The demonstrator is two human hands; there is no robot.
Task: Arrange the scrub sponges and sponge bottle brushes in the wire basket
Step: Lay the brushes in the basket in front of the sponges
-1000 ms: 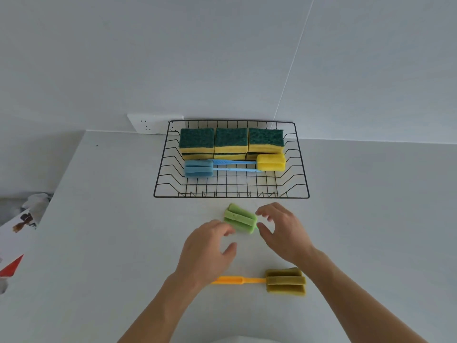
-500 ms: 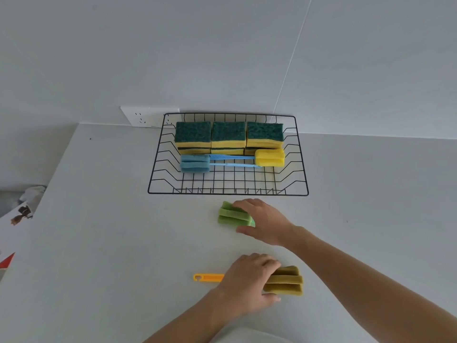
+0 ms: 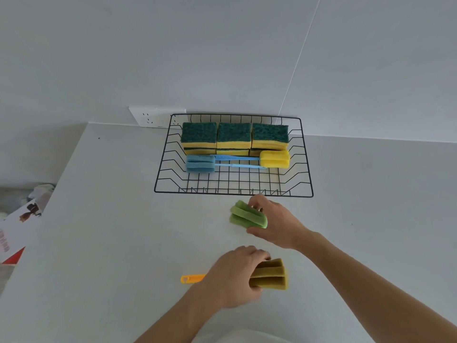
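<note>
A black wire basket (image 3: 306,157) stands against the wall. Along its back sit green-and-yellow scrub sponges (image 3: 233,136) in stacks. In front of them lie two bottle brushes with blue handles, one blue-headed (image 3: 200,163), one yellow-headed (image 3: 275,159). Just in front of the basket, my right hand (image 3: 277,222) grips the light green brush head (image 3: 247,215); its handle is hidden under the hand. Nearer me, my left hand (image 3: 232,278) closes on the olive-headed brush (image 3: 270,274), whose orange handle (image 3: 191,278) sticks out to the left on the table.
A white wall socket (image 3: 148,118) sits behind the basket's left corner. Papers and a printed box (image 3: 17,229) lie beyond the table's left edge. The white tabletop (image 3: 111,231) stretches to the left and right of my hands.
My left hand has moved back from the green brush onto the olive brush. My right hand has closed on the green brush head. The view shifted slightly.
</note>
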